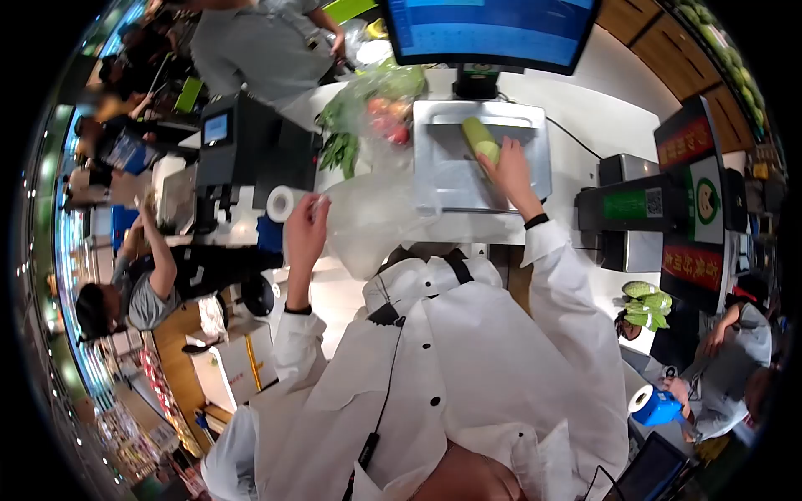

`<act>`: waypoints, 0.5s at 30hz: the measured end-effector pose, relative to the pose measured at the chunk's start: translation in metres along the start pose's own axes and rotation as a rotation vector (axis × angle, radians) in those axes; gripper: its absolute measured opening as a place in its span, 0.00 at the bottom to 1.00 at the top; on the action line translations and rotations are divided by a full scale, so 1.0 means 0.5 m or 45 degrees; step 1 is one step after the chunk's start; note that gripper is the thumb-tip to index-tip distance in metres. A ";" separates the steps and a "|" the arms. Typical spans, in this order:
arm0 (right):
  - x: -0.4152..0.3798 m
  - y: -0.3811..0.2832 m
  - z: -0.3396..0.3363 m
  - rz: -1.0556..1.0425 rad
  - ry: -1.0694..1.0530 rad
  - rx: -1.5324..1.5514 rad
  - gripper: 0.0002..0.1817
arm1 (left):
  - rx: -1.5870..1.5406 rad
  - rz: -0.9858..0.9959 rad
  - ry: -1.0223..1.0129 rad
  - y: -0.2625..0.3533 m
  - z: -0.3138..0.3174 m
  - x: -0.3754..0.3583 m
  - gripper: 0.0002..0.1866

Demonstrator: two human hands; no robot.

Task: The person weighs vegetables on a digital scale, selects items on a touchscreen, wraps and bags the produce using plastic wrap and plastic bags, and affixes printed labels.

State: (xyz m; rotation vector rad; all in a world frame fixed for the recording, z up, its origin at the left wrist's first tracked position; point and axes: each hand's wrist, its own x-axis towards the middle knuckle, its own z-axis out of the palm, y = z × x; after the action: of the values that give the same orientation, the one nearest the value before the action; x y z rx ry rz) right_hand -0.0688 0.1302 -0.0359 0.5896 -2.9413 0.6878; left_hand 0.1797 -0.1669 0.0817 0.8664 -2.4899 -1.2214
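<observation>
- White jacket with black buttons fills the near field; both sleeves reach forward over the surface.
- Green gourd lies on the metal tray of the scale, set diagonally and near the tray's middle, likely so its full weight sits on the platform.
- Right hand rests on the near end of the gourd, fingers curled over it; whether it grips or only steadies the gourd I cannot tell. A dark band sits at the wrist.
- Left hand is raised left of the scale, fingers pinching the edge of a clear plastic bag; the bag hangs slack and appears empty, held clear of the tray.
- Bagged vegetables, green and red, lie just beside the tray's left rim, off the platform.
- Blue screen stands behind the scale, facing the person.
- Roll of white material sits near the left hand, beside a dark printer.
- Other people stand at the far left, far side and lower right, well apart from the scale.
</observation>
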 end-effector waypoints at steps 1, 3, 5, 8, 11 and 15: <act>0.005 -0.007 0.008 -0.022 -0.111 -0.037 0.32 | -0.066 0.000 -0.014 -0.001 0.004 0.006 0.11; 0.015 -0.017 0.023 -0.067 -0.103 -0.116 0.31 | -0.012 0.039 -0.002 0.020 0.005 0.008 0.12; 0.018 -0.036 0.010 -0.016 -0.085 -0.286 0.32 | -0.014 0.081 0.015 0.025 0.013 0.011 0.12; 0.021 -0.017 0.042 -0.027 -0.158 -0.252 0.29 | -0.029 0.154 0.018 0.041 0.029 0.010 0.12; 0.021 0.014 0.031 -0.017 -0.234 -0.064 0.26 | -0.016 0.195 0.012 0.052 0.035 0.012 0.11; -0.030 -0.032 -0.115 -0.018 -0.493 0.849 0.30 | 0.082 0.180 0.009 0.063 0.042 0.017 0.09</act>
State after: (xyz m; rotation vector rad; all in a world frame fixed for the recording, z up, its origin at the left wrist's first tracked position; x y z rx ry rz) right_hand -0.0503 0.1474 0.0201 0.8632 -2.9831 1.7561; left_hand 0.1508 -0.1435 0.0927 0.6939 -2.5492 -1.0957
